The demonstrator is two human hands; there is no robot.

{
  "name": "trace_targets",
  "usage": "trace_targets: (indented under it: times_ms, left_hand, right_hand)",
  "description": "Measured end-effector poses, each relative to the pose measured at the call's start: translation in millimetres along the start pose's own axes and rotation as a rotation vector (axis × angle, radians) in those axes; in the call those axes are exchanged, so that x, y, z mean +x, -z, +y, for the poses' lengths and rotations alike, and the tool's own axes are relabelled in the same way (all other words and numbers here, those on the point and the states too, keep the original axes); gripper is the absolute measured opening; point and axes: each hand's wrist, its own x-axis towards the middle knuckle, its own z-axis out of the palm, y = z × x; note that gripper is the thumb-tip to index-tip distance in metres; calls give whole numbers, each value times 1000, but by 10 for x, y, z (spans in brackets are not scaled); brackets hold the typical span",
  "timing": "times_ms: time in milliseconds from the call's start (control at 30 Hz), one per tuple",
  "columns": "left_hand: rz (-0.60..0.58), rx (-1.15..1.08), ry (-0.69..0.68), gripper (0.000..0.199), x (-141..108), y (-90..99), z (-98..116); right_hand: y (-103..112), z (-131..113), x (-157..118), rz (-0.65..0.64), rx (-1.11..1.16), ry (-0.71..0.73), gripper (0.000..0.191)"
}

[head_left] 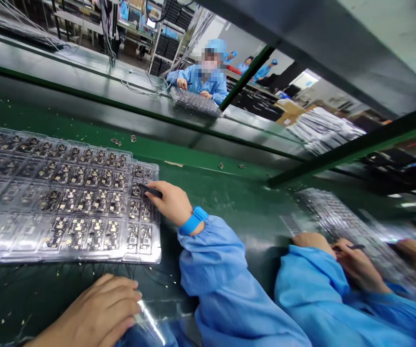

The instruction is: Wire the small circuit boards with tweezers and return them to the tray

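A clear plastic tray of small circuit boards, set in rows of pockets, lies flat on the green bench, in front of the person and to the left. The right hand sits at the tray's right edge, its fingers closed around a black stylus, whose tip points into a pocket near that edge. A blue wristband circles that wrist, and a blue sleeve runs down from it. The left hand lies on the bench just below the tray, its fingers close together beside a clear plastic strip; whether they grip the strip, I cannot tell. Small pale scraps dot the bench around the tray. To the right, a co-worker's hands work over a second tray, one of them holding a dark stylus. Beyond the bench, another person in blue sits behind a third tray, and white packs lie stacked further right.
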Motion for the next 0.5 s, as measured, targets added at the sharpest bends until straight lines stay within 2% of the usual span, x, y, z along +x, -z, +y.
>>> trace_targets:
  times_ms: [200, 400, 500]
  left_hand:
    - [-8, 38, -60, 21, -13, -35, -41]
    - [-7, -26, -80, 26, -31, -95, -115]
    - [-32, -11, -49, 22, -20, -75, -83]
  right_hand:
    - [4, 2, 117, -79, -90, 55, 26]
    - [80, 48, 181, -145, -181, 108, 28]
    - [78, 40, 192, -153, -202, 170, 23]
